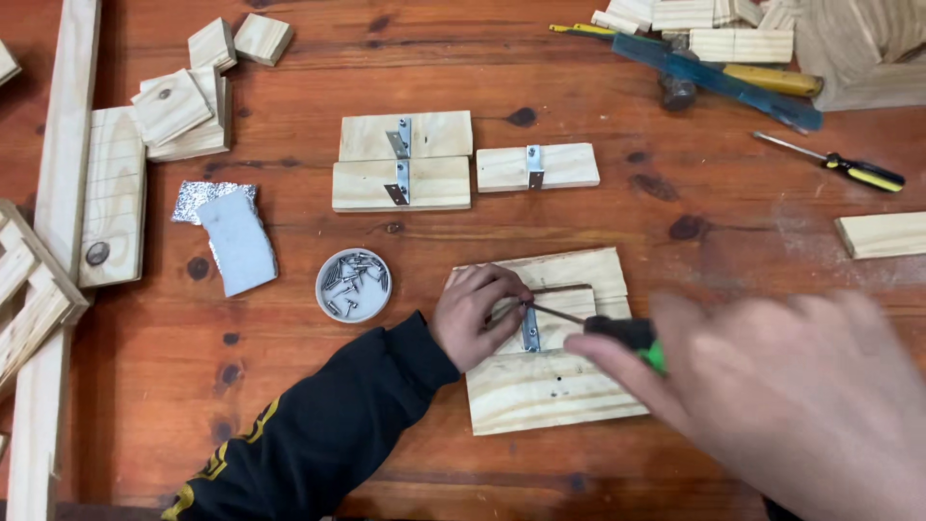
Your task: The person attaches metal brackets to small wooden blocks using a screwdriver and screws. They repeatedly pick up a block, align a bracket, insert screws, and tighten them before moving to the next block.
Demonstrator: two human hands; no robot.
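Note:
My left hand (477, 314) presses a small wooden block (569, 318) onto a larger pine board (550, 386) and steadies a metal angle bracket (531, 330) with its fingertips. My right hand (772, 386), blurred and close to the camera, grips a black and green screwdriver (627, 335). Its thin shaft points left, with the tip at the bracket's upper end. A small round lid (353, 285) holding several screws sits just left of my left hand.
Wooden blocks with brackets fitted (403, 160) (537, 167) lie at the centre back. Loose wood pieces (183, 106), slats (58, 193), foil and paper (236, 241) are on the left. A hammer (675, 87), a blue tool (714, 82), a yellow-black screwdriver (849, 169) and boards (883, 234) lie at the right.

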